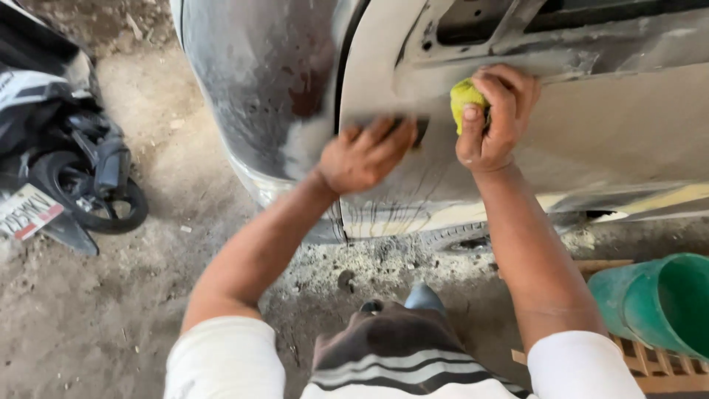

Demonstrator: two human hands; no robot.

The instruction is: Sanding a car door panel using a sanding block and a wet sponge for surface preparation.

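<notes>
Single head-worn view, close, steeply down over hands [428, 137] toward car panel [628, 125].

Dusty dirt floor [111, 310] under me: motorbike [66, 162] lying at nine o'clock, green bucket [657, 303] on a wooden pallet [657, 369] at four.
</notes>
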